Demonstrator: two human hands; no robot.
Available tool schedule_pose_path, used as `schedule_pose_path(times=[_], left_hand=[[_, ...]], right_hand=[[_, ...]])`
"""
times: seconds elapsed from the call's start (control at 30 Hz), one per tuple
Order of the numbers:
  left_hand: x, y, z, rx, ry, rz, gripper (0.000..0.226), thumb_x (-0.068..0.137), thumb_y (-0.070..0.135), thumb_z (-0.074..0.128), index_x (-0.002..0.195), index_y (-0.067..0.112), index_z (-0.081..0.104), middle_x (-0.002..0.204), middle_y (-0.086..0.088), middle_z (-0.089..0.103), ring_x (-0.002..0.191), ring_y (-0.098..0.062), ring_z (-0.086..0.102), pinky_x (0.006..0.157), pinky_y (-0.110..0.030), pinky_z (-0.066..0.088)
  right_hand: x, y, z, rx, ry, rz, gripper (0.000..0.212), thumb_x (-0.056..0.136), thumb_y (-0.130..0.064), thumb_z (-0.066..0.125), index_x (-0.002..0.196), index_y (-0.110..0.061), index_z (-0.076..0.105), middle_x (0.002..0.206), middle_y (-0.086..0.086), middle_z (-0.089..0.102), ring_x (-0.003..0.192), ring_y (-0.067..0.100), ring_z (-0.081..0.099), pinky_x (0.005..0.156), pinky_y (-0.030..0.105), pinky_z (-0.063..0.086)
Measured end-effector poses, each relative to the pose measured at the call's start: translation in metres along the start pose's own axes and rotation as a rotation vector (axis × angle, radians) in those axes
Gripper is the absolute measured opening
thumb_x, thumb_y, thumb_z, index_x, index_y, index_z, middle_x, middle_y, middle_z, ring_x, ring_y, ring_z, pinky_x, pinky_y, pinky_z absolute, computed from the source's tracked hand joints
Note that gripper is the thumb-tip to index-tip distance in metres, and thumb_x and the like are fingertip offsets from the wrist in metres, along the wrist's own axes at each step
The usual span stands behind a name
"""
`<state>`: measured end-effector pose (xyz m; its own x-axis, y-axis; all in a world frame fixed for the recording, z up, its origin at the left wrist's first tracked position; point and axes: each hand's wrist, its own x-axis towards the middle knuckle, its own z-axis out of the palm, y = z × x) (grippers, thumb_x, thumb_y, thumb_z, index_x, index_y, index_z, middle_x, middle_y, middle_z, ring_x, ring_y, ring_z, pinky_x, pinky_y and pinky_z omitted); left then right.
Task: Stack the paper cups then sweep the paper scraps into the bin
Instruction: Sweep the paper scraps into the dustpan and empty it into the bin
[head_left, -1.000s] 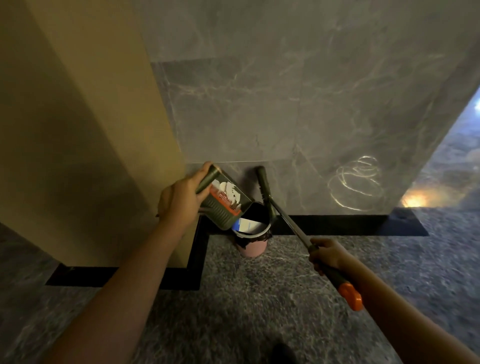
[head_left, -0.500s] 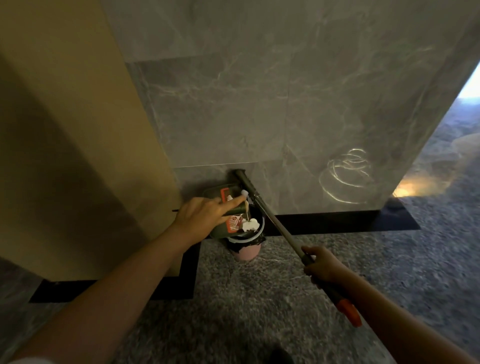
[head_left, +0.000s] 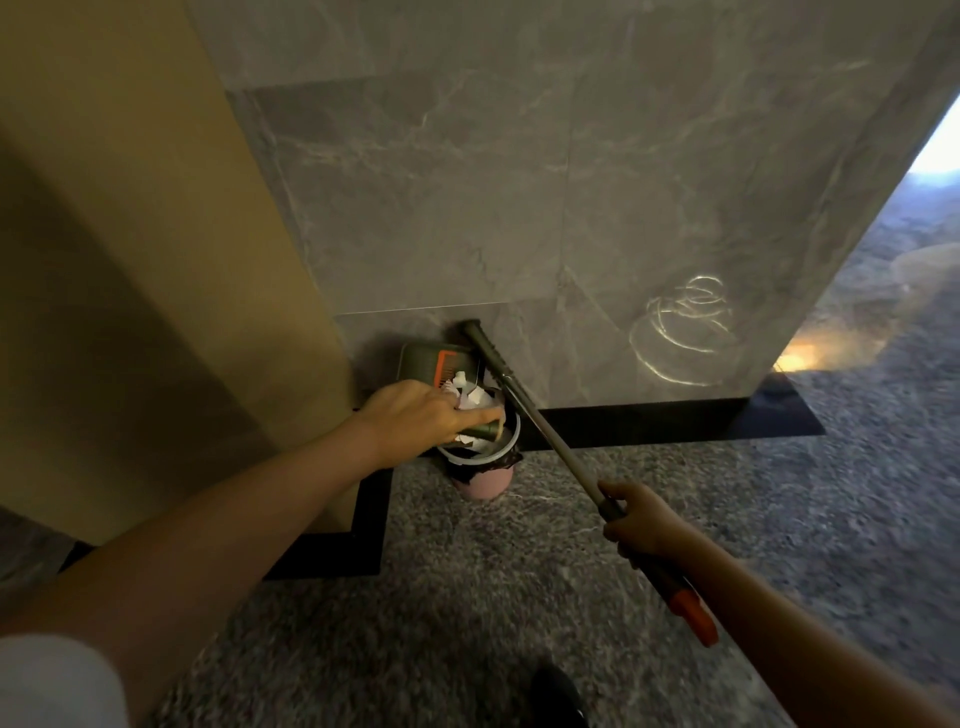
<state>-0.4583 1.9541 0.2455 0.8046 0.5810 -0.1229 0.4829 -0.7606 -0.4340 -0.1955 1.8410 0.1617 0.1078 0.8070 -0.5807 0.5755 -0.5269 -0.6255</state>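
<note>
A small pink bin (head_left: 483, 480) with a dark liner stands on the floor at the wall's foot. White paper scraps (head_left: 471, 397) lie at its mouth and against the green dustpan (head_left: 428, 364), which is tipped up behind the bin with its orange comb showing. My left hand (head_left: 418, 418) grips the dustpan's handle (head_left: 485, 430) over the bin's rim. My right hand (head_left: 631, 522) grips a long metal broom pole (head_left: 545, 431). The pole's dark ribbed end rests near the wall and its orange piece (head_left: 693, 616) is by my forearm. No paper cups are in view.
A grey marble wall (head_left: 571, 208) with a black skirting strip (head_left: 649, 423) rises behind the bin. A tan panel (head_left: 130, 260) juts out on the left. Speckled grey floor (head_left: 519, 597) spreads in front and to the right. A dark shoe tip (head_left: 553, 691) shows at the bottom edge.
My left hand has come down and tipped the dustpan from a slant above the bin to steeply upright behind it. Scraps now show at the bin's mouth. The right hand keeps its hold.
</note>
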Motion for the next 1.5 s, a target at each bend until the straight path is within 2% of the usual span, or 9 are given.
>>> schedule_pose_path(times=[0.2, 0.43, 0.6, 0.67, 0.83, 1.03, 1.2, 1.33, 1.5], left_hand=[[-0.007, 0.001, 0.008, -0.026, -0.06, -0.013, 0.058, 0.099, 0.031, 0.041, 0.148, 0.045, 0.012, 0.111, -0.003, 0.058, 0.093, -0.026, 0.061, 0.068, -0.035, 0.048], [-0.014, -0.011, 0.001, -0.067, -0.003, -0.133, 0.058, 0.1, 0.038, 0.04, 0.148, 0.047, 0.008, 0.105, 0.0, 0.057, 0.085, -0.021, 0.061, 0.062, -0.031, 0.047], [-0.008, -0.027, -0.017, -0.112, 0.108, -0.334, 0.055, 0.096, 0.046, 0.043, 0.146, 0.047, 0.019, 0.103, 0.001, 0.06, 0.067, -0.014, 0.047, 0.053, -0.025, 0.031], [-0.004, -0.027, -0.019, -0.096, 0.08, -0.312, 0.057, 0.096, 0.046, 0.041, 0.147, 0.046, 0.016, 0.099, 0.002, 0.058, 0.066, -0.012, 0.041, 0.053, -0.025, 0.033], [0.005, -0.043, -0.03, -0.105, 0.102, -0.305, 0.057, 0.097, 0.044, 0.042, 0.148, 0.042, 0.017, 0.108, 0.0, 0.061, 0.074, -0.017, 0.054, 0.059, -0.029, 0.042], [0.021, -0.046, -0.044, 0.003, 0.099, -0.144, 0.059, 0.096, 0.043, 0.044, 0.148, 0.042, 0.015, 0.106, 0.001, 0.061, 0.071, -0.014, 0.048, 0.056, -0.026, 0.036], [0.034, -0.054, -0.053, 0.022, 0.133, -0.142, 0.059, 0.095, 0.044, 0.043, 0.148, 0.041, 0.017, 0.104, -0.001, 0.062, 0.069, -0.014, 0.044, 0.054, -0.026, 0.033], [0.045, -0.05, -0.049, 0.06, 0.113, -0.026, 0.061, 0.096, 0.042, 0.043, 0.149, 0.038, 0.014, 0.11, 0.001, 0.061, 0.08, -0.018, 0.06, 0.056, -0.026, 0.038], [0.053, -0.049, -0.05, 0.071, 0.138, -0.029, 0.06, 0.095, 0.039, 0.048, 0.149, 0.037, 0.021, 0.104, -0.002, 0.064, 0.077, -0.021, 0.062, 0.053, -0.027, 0.034]], right_hand=[[-0.006, 0.009, -0.004, 0.026, 0.0, 0.013, 0.072, 0.087, -0.002, 0.057, 0.148, -0.022, 0.024, 0.118, 0.015, 0.051, 0.059, 0.013, 0.056, 0.041, 0.017, 0.045], [-0.013, 0.004, -0.002, 0.037, -0.009, -0.015, 0.073, 0.086, 0.0, 0.057, 0.147, -0.022, 0.025, 0.124, 0.016, 0.049, 0.059, 0.013, 0.055, 0.042, 0.017, 0.045], [-0.016, -0.006, -0.001, 0.044, -0.037, -0.033, 0.071, 0.087, -0.001, 0.056, 0.147, -0.022, 0.025, 0.114, 0.012, 0.051, 0.061, 0.012, 0.055, 0.041, 0.015, 0.043], [-0.017, -0.008, -0.001, 0.04, -0.043, -0.039, 0.071, 0.087, -0.001, 0.056, 0.147, -0.021, 0.025, 0.115, 0.013, 0.051, 0.061, 0.012, 0.055, 0.041, 0.014, 0.043], [-0.017, -0.008, -0.004, 0.043, -0.033, -0.051, 0.07, 0.087, 0.0, 0.056, 0.147, -0.019, 0.027, 0.118, 0.016, 0.051, 0.06, 0.014, 0.055, 0.042, 0.018, 0.044], [-0.019, -0.001, -0.006, 0.069, -0.026, -0.039, 0.067, 0.086, 0.001, 0.057, 0.145, -0.019, 0.031, 0.108, 0.009, 0.049, 0.061, 0.012, 0.055, 0.041, 0.016, 0.043], [-0.015, 0.004, -0.009, 0.119, -0.022, -0.025, 0.068, 0.087, 0.001, 0.055, 0.146, -0.02, 0.029, 0.11, 0.01, 0.049, 0.06, 0.013, 0.055, 0.042, 0.018, 0.045], [-0.014, 0.005, -0.004, 0.148, -0.041, -0.033, 0.069, 0.088, 0.0, 0.054, 0.147, -0.021, 0.026, 0.118, 0.015, 0.05, 0.06, 0.012, 0.055, 0.043, 0.017, 0.044], [-0.011, 0.007, -0.008, 0.194, -0.035, -0.021, 0.069, 0.088, 0.0, 0.054, 0.147, -0.02, 0.025, 0.12, 0.016, 0.052, 0.06, 0.013, 0.055, 0.046, 0.02, 0.046]])
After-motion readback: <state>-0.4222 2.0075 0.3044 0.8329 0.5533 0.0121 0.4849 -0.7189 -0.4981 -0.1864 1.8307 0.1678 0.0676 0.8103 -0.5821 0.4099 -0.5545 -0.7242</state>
